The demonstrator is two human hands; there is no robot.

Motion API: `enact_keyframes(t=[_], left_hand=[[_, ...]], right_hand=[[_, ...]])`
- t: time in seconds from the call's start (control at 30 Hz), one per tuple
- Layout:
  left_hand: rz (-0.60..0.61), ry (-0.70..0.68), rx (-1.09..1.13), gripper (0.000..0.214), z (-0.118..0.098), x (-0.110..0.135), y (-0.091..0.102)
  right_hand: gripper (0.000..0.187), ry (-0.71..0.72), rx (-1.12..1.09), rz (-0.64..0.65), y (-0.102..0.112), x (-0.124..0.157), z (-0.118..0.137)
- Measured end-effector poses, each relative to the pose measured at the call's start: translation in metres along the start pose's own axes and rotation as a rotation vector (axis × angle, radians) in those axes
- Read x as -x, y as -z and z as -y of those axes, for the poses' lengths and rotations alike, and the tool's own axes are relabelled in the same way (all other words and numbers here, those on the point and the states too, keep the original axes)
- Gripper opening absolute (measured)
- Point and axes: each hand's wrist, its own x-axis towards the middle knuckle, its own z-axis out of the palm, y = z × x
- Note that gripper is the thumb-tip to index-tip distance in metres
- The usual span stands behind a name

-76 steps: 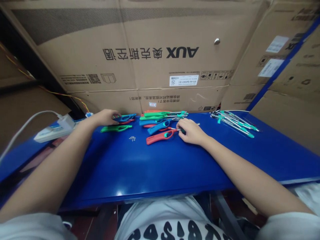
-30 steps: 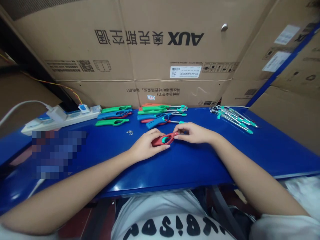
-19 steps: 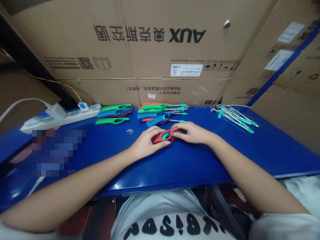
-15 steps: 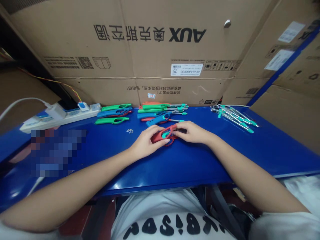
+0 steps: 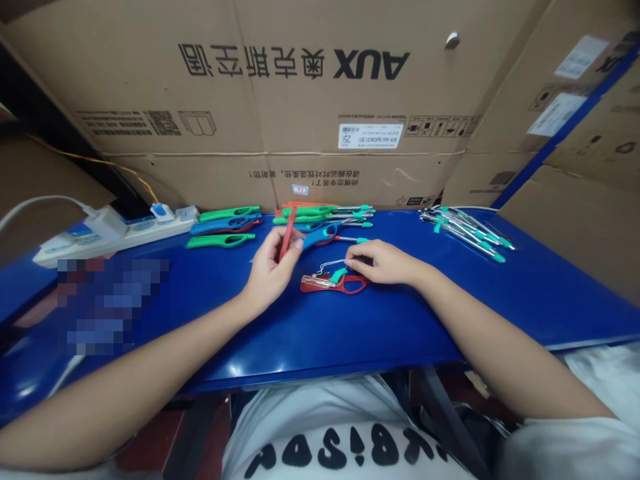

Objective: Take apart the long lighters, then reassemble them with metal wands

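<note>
My left hand (image 5: 273,267) is closed on a red half-shell (image 5: 288,233) of a long-necked lighter, tipped up on edge. The opened red lighter (image 5: 355,287) lies on the table between my hands, its shell facing up. Inside it are a clear fuel tank (image 5: 320,281) and a green trigger (image 5: 339,275). A thin white wire (image 5: 327,264) loops above the tank and runs to my right hand (image 5: 383,263). That hand's fingers are pinched at the lighter's front end; they hide the part they grip.
Behind my hands lies a pile of assembled lighters (image 5: 310,215) with metal necks. Several empty handle shells (image 5: 223,240) lie to the left, by a power strip (image 5: 135,230). Metal lighter rods (image 5: 470,230) with green parts lie at right. A cardboard wall (image 5: 300,140) stands behind the blue table (image 5: 320,340).
My left hand has lifted the red half-shell off the lighter, moving it left and up. The tank, trigger and wire now show. My right hand stays near the front end.
</note>
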Motion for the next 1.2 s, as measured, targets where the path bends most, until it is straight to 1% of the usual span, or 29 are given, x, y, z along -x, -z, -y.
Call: enact_keyframes(t=[0.07, 0.17, 0.23, 0.3, 0.43, 0.53, 0.67, 0.8, 1.0, 1.2], left_hand=[[0.118, -0.056, -0.135, 0.037, 0.001, 0.001, 0.001], [0.335, -0.174, -0.221, 0.042, 0.006, 0.003, -0.002], [0.404, -0.190, -0.235, 0.034, 0.009, 0.004, -0.005], [0.398, -0.162, -0.271, 0.026, 0.011, 0.005, -0.006], [0.340, -0.109, -0.315, 0.033, 0.009, 0.001, -0.004], [0.332, -0.109, -0.333, 0.035, 0.004, -0.008, 0.005], [0.342, -0.104, -0.386, 0.036, -0.005, -0.021, 0.021], [0.367, -0.021, -0.432, 0.032, -0.010, -0.025, 0.031], [0.411, 0.066, -0.418, 0.029, -0.010, -0.025, 0.036], [0.524, 0.160, -0.510, 0.031, -0.020, -0.025, 0.042]], right_hand=[[0.023, -0.027, -0.007, -0.029, 0.002, 0.001, 0.002], [0.029, -0.016, -0.034, -0.076, 0.004, 0.001, 0.006], [0.031, -0.009, -0.052, -0.095, 0.004, 0.001, 0.008], [0.033, -0.009, -0.073, -0.115, 0.005, 0.001, 0.007], [0.037, -0.012, -0.102, -0.170, 0.009, 0.001, 0.002], [0.038, -0.006, -0.102, -0.175, 0.014, 0.002, -0.003], [0.038, -0.004, -0.119, -0.172, 0.020, 0.003, -0.007], [0.038, 0.020, -0.123, -0.161, 0.019, 0.001, -0.004], [0.039, 0.030, -0.131, -0.127, 0.016, -0.001, 0.002], [0.038, 0.066, -0.192, -0.088, 0.010, -0.003, 0.005]])
